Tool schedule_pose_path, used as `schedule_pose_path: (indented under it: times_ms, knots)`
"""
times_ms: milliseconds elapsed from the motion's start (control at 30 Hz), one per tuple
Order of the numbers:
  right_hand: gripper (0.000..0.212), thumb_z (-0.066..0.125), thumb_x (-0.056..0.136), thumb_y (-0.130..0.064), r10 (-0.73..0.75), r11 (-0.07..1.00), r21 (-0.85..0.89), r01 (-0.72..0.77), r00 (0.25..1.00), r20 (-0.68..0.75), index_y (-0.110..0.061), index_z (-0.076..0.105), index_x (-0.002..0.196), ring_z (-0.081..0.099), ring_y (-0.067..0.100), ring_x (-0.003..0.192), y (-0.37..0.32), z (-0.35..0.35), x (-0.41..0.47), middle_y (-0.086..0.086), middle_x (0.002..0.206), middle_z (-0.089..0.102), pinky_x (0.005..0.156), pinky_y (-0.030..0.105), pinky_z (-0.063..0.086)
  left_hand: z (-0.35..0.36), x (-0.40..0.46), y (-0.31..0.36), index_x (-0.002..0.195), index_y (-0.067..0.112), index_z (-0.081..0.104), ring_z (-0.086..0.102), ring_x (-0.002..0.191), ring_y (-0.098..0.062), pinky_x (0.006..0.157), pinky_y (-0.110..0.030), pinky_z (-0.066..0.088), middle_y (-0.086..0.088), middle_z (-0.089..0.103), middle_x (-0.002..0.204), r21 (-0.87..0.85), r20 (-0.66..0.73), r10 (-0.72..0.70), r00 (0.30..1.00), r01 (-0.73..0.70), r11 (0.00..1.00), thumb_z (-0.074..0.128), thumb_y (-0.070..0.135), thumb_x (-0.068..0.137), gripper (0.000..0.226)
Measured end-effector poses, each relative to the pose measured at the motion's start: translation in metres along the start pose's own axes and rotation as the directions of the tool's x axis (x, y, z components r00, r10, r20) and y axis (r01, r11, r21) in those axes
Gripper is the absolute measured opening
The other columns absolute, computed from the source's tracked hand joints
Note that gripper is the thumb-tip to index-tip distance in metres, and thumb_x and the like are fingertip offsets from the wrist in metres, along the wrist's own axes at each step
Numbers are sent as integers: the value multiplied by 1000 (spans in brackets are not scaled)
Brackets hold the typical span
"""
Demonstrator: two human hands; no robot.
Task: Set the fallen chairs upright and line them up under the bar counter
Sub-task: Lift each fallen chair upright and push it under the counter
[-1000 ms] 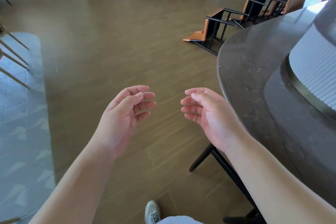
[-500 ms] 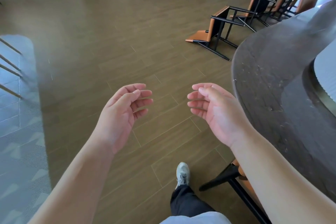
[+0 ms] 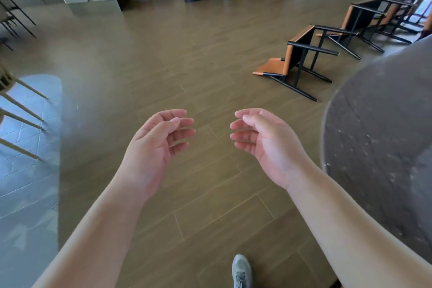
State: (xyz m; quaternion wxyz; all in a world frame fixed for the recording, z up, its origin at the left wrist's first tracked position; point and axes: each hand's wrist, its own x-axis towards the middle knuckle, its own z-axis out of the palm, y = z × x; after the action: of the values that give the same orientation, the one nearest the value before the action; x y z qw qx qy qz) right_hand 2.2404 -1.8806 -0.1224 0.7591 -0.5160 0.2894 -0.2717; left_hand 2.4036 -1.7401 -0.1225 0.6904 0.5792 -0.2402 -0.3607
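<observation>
your left hand [image 3: 155,145] and right hand [image 3: 268,142] hang loosely curled, empty; nearest chair [image 3: 292,61] lies on its back, legs toward the counter [image 3: 378,147].

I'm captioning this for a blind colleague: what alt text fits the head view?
Two empty hands, left hand and right hand, reach forward with loosely curled fingers over a wood floor. Ahead, an orange fallen chair lies tipped beside the dark bar counter, with more behind.

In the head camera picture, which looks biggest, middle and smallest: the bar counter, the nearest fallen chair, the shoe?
1. Bar counter, by far the largest.
2. Nearest fallen chair.
3. Shoe, smallest; partly cut off by the picture's edge.
The chair lies farther away, so it looks smaller than it is.
</observation>
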Motion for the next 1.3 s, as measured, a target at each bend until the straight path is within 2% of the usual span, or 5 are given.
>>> schedule_pose_path:
  times_ms: [300, 633, 967, 1167, 1300]
  knots:
    - [19, 48, 98, -12, 22, 1000, -18, -22, 1000, 11, -12, 66, 104, 65, 18, 81, -19, 2, 101, 4, 89, 68, 78, 34, 51, -7, 98, 10, 105, 19, 68, 67, 89, -17, 80, -37, 46, -4, 72, 103, -42, -59, -15, 998, 12, 999, 55, 25, 83, 27]
    - [18, 49, 98, -13, -6, 993, -120, 0, 998, -58, -14, 67, 103, 66, 17, 82, -21, 49, 250, 3, 90, 69, 77, 33, 53, -62, 260, 8, 101, 24, 72, 68, 92, -17, 80, -35, 47, -4, 73, 106, -105, 52, -33, 998, 39, 994, 54, 27, 86, 23]
    - [18, 55, 90, -22, -76, 986, -156, 56, 990, -120, -18, 68, 101, 69, 16, 82, -41, 146, 427, 1, 89, 70, 73, 30, 55, -156, 453, 63, 102, 23, 70, 67, 91, -17, 76, -32, 48, -4, 72, 105, -157, 175, -6, 984, 34, 987, 54, 26, 87, 22]
    - [25, 57, 85, -24, -75, 993, -104, 54, 974, -215, -14, 67, 106, 68, 18, 84, -49, 150, 493, 4, 91, 70, 75, 33, 53, -183, 532, 67, 106, 20, 67, 66, 91, -17, 74, -29, 50, -3, 72, 103, -211, 213, -36, 976, 82, 974, 53, 25, 86, 25]
    - [31, 58, 79, -28, -70, 991, -123, 45, 975, -209, -15, 67, 106, 68, 17, 83, -48, 158, 544, 2, 90, 70, 70, 29, 55, -187, 582, 65, 106, 20, 66, 66, 92, -17, 73, -27, 51, -3, 71, 103, -205, 216, -43, 975, 88, 975, 52, 24, 87, 24]
